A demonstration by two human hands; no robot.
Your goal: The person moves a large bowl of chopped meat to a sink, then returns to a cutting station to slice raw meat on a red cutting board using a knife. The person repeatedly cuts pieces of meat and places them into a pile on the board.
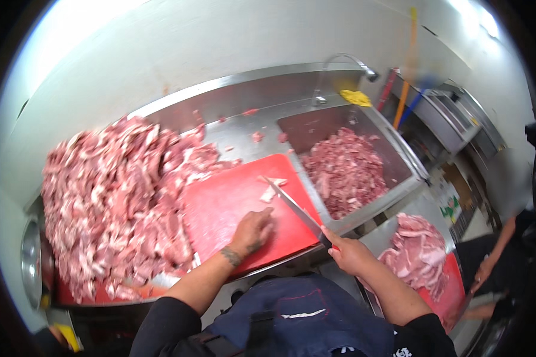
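My right hand [350, 254] grips the handle of a long-bladed kitchen knife [297, 209], whose blade points up and left across a red cutting board [232, 192]. The blade's far part lies at a small piece of pale, fatty meat [270, 191] on the board. Below that piece, my left hand [253, 228] is over the board, its fingers partly bent and the index finger reaching toward the meat; nothing shows in it. A large heap of raw meat pieces [116, 201] rises left of the board. Right of the board, cut meat [348, 169] fills part of a steel sink.
The steel sink [402, 149] has a faucet [346, 56] and a yellow cloth [356, 97] at its back. At lower right, a co-worker's hand [483, 272] holds a knife at another red board [446, 285] beside meat slices [417, 254]. A metal bowl [31, 263] stands far left.
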